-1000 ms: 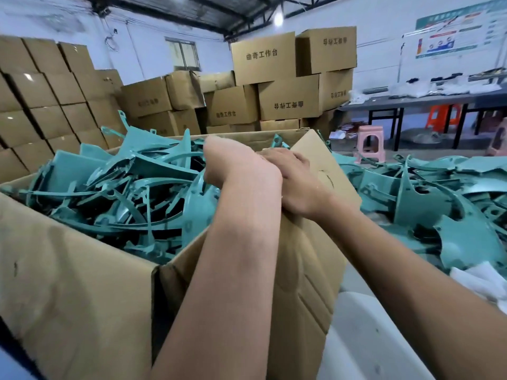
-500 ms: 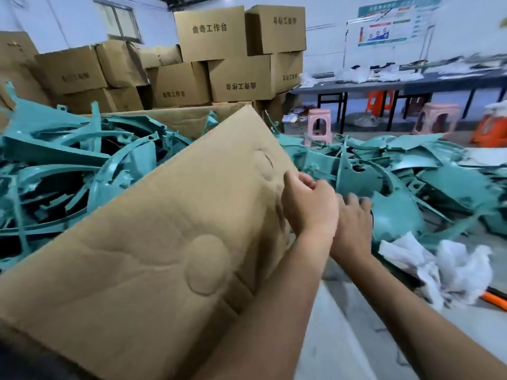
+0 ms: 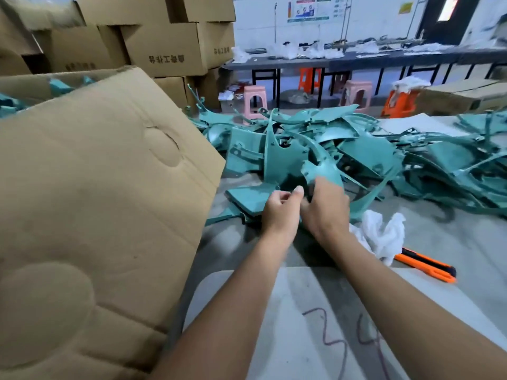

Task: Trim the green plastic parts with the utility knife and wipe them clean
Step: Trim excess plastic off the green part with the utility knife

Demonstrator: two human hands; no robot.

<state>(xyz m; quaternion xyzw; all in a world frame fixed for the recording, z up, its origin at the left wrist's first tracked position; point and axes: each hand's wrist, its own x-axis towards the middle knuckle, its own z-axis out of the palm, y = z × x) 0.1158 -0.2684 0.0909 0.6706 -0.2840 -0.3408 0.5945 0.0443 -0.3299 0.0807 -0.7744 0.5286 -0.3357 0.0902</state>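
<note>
A heap of green plastic parts [image 3: 356, 149] lies on the grey table. My right hand [image 3: 326, 209] reaches into its near edge and grips a curved green plastic part [image 3: 315, 168]; its fingertips are hidden behind the part. My left hand [image 3: 282, 212] is right beside it, fingers curled with the thumb against the forefinger, and nothing shows in it. It hovers over a flat green piece [image 3: 247, 198]. An orange utility knife [image 3: 425, 266] lies on the table to the right, next to a crumpled white cloth [image 3: 381, 234].
A big cardboard box [image 3: 109, 187] fills the left, its flap leaning towards me, with more green parts [image 3: 8, 102] inside. A pale board with scribbles [image 3: 315, 325] lies under my forearms. Stacked cartons, stools and a long workbench [image 3: 356, 61] stand behind.
Both hands left the cardboard box flap and moved right and down to the heap on the table. My right hand has taken hold of a curved green part. My view swung right.
</note>
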